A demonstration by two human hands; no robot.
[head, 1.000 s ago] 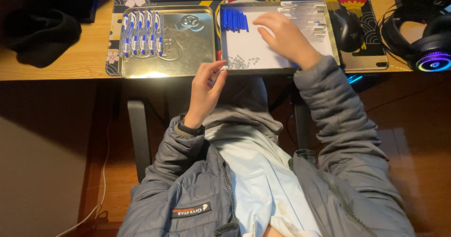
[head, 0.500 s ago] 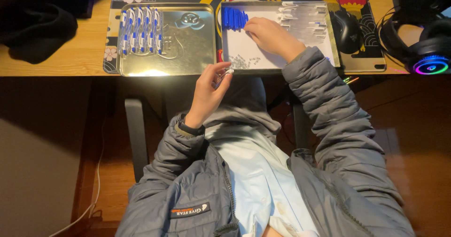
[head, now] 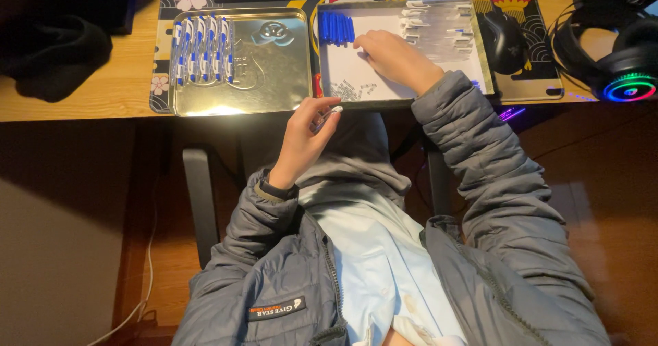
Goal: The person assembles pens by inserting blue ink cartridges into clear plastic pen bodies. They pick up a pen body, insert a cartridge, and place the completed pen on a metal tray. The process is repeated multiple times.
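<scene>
left hand (head: 305,137) pinches a light, stiff, likely slippery pen barrel (head: 327,116) at mid-length; right hand (head: 394,58) rests loosely curled, holding nothing visible, on tray (head: 480,58).

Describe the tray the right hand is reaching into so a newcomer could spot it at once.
On the wooden desk two shallow metal trays lie side by side. It is the right tray, under the right hand. Unlike the left tray, it has a white floor, loose blue pieces and clear parts.
</scene>
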